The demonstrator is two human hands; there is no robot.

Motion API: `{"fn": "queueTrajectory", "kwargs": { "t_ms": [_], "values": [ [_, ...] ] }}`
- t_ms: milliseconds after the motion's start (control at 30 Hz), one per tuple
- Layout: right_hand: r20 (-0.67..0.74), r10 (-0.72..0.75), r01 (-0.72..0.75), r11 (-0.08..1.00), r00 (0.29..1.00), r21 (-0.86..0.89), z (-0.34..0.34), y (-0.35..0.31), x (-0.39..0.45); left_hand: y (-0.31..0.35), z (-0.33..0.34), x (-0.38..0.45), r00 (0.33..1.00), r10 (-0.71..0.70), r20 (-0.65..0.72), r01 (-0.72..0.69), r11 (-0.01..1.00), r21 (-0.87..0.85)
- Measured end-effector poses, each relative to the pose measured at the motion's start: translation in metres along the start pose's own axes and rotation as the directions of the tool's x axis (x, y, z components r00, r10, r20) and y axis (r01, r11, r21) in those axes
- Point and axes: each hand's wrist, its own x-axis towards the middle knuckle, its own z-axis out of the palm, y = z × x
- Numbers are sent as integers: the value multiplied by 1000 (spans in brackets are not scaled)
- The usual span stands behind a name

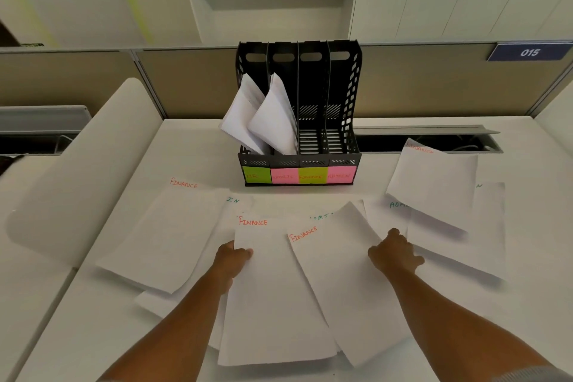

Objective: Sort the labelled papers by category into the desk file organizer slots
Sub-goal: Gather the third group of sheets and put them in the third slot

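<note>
Your two bare forearms reach up from the bottom edge of the frame onto a spread of white paper sheets. Your left hand pinches the left edge of a white sheet headed FINANCE in red, thumb on top and fingers tucked beneath it. Your right hand lies knuckles-up with fingers curled at the right edge of a second, tilted FINANCE sheet; whether it actually grips that sheet I cannot tell.

More sheets lie around them on the white desk: a large FINANCE sheet at centre left, a blurred sheet with a red heading at centre right, and sheets with green lettering, partly covered, just above your hands.

Upper centre, behind the papers, stands the black plastic four-slot file organizer. Sticky labels run across its front: green HR, pink SPORTS, yellow-green FINANCE and pink ADMIN. White sheets lean out of the two left slots; the two right slots show only their black slats.

A blue plate reading 015 sits on the partition at upper right.
</note>
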Motion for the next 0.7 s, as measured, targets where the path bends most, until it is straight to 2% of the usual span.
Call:
{"fn": "queueTrajectory", "kwargs": {
  "t_ms": [100, 167, 267, 367, 533, 700],
  "values": [
    [37, -77, 73, 993, 996, 97, 2, -2, 0, 1, 4, -1, 1000, 3, -9, -3, 1000, -17],
    [37, -141, 129, 963, 989, 237, 2, -3, -1, 2, 5, -1, 1000, 7, -18, -7, 1000, -27],
    [13, -305, 258, 828, 952, 498, -1, -5, -5, 3, 4, -2, 999, 11, -31, -12, 999, -38],
    [-33, -386, 332, 742, 922, 583, -6, -10, -6, 3, 3, -2, 999, 9, -44, -12, 998, -63],
    [75, -385, 265, 752, 920, 603, -6, -24, -10, 6, 7, -4, 1000, -12, -28, 7, 990, -142],
    [207, -273, 108, 810, 940, 577, 3, -41, -20, 8, 12, -6, 999, -29, -13, 28, 993, -118]
  ]
}}
